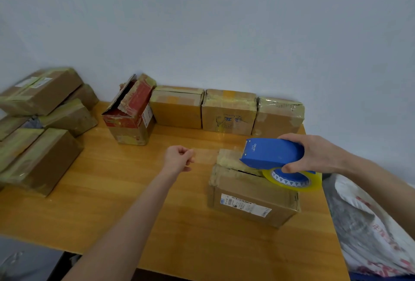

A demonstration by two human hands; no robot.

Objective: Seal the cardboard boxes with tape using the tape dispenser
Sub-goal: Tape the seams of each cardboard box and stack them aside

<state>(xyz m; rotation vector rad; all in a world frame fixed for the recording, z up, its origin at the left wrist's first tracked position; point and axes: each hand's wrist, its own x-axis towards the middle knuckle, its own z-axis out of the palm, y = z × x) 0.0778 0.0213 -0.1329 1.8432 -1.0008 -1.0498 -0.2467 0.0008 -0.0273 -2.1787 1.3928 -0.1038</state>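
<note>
The blue tape dispenser (270,152) rests its front on top of the cardboard box (251,193) at the right of the wooden table (134,190), its yellow-tinted tape roll (292,179) hanging over the box's right edge. The right hand (314,154) wraps closed around the dispenser's rear. The left hand (178,157), left of the box, pinches the end of a clear tape strip (205,154) between thumb and fingers, stretched toward the box. Taped boxes (229,112) line the wall.

Head camera looks down, close over the table (125,193).
</note>
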